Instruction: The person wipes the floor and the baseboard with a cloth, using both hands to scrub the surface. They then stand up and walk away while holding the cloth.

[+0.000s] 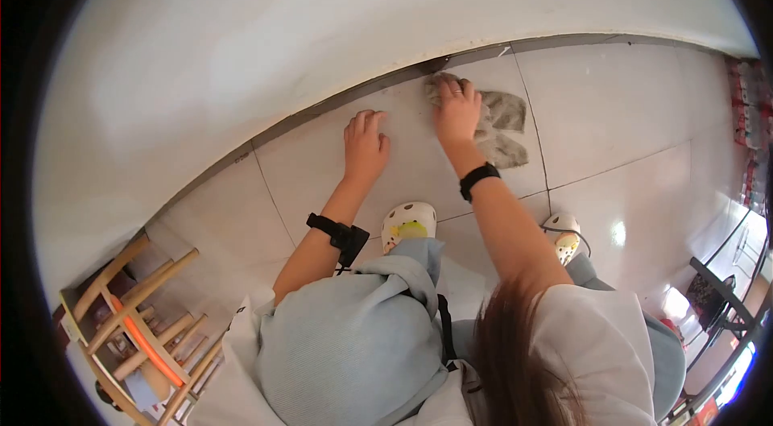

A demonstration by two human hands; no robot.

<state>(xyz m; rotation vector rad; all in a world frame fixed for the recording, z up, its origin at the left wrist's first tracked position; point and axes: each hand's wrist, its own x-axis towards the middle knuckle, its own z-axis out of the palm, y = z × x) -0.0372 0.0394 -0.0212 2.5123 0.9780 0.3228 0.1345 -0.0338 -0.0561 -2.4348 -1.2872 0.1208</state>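
Observation:
A grey, damp-looking cleaning rag [506,112] lies bunched and folded on the tiled floor, close to the foot of the white wall. My right hand [459,108] presses down on its left part, with the fingers bent into the fabric near the dark skirting. The palm hides some of the rag. To the left, my left hand [366,144] hangs over the tiles with nothing in it, its fingers loosely curved and apart. Black bands circle both wrists, and the left one carries a small black box [351,245].
Ahead, the white wall [266,31] meets the floor along a dark skirting strip [322,110]. My white clogs [409,225] stand below my hands. Wooden stools or chairs [141,321] are piled at lower left. Red-and-white packages [747,116] and a black metal frame [721,289] stand at right.

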